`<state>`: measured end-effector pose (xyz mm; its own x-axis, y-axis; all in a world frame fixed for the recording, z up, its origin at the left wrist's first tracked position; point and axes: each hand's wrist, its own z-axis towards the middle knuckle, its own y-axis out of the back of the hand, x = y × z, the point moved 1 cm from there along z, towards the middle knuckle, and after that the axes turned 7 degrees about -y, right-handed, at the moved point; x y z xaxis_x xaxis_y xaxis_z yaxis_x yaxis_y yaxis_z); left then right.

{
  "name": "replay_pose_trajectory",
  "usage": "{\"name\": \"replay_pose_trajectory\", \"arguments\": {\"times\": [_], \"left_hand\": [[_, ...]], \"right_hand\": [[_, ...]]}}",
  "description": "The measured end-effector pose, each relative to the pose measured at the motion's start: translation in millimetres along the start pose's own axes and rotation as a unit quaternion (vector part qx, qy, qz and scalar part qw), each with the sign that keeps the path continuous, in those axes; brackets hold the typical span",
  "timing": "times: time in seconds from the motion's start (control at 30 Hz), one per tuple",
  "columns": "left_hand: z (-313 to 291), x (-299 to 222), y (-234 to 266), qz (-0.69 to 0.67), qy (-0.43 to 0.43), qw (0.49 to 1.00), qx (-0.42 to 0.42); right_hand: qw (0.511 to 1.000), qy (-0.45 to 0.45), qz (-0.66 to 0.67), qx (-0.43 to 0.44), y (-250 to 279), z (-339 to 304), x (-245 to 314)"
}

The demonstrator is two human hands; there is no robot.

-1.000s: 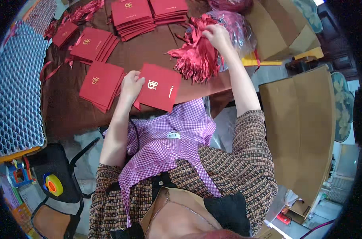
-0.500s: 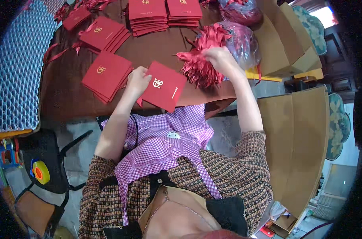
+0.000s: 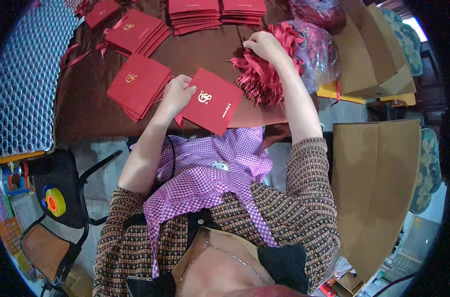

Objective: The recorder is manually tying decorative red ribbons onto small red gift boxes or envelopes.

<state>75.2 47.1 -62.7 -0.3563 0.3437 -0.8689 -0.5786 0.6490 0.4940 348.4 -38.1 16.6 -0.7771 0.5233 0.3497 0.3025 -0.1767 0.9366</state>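
My left hand (image 3: 178,95) is closed on the edge of a square red card (image 3: 217,101) with a gold emblem, held tilted over the table's front edge. A short red ribbon end (image 3: 179,120) hangs below that hand. Left of it lies a small stack of similar red cards (image 3: 138,84), its top card touching or close to my fingers. My right hand (image 3: 265,47) is over a thick bundle of red ribbons (image 3: 269,79), its fingertips pinched together at the bundle's far left side. What they pinch is too small to make out.
More red card stacks (image 3: 195,15) stand at the back, and another fanned stack (image 3: 136,32) lies at back left. Clear plastic bags (image 3: 319,54) sit beside the ribbons. An open cardboard box (image 3: 373,54) is at right. A blue-patterned, honeycomb-like surface (image 3: 24,99) borders the left.
My right hand has moved up and left across the ribbon bundle, from its middle to its far side. My left hand keeps the card. The whole view has shifted slightly.
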Motion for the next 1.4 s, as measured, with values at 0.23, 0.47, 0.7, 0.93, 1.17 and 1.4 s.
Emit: {"name": "replay_pose_trajectory", "arguments": {"times": [0.23, 0.47, 0.7, 0.93, 1.17, 1.4], "left_hand": [[2.0, 9.3, 0.0, -0.117, 0.026, 0.992, 0.040], [-5.4, -2.8, 8.6, -0.219, 0.066, 0.971, 0.065], [-7.3, -2.7, 8.6, -0.281, 0.066, 0.956, 0.043], [-5.2, -0.1, 5.9, -0.319, 0.059, 0.946, 0.027], [-5.2, -1.3, 5.4, -0.341, 0.067, 0.937, 0.025], [-7.4, -0.1, 4.6, -0.357, 0.055, 0.932, 0.016]], "right_hand": [[0.979, 0.041, -0.182, 0.085, -33.0, 35.3, 2.6], [0.974, 0.155, 0.159, -0.033, -17.6, -8.8, 44.9], [0.913, 0.110, 0.393, 0.017, -51.8, -86.8, 79.3], [0.914, 0.040, 0.398, -0.075, -81.0, -111.9, 86.5], [0.939, 0.105, 0.298, -0.137, -88.1, -109.5, 81.6], [0.935, 0.067, 0.320, -0.136, -97.4, -103.0, 87.7]]}}
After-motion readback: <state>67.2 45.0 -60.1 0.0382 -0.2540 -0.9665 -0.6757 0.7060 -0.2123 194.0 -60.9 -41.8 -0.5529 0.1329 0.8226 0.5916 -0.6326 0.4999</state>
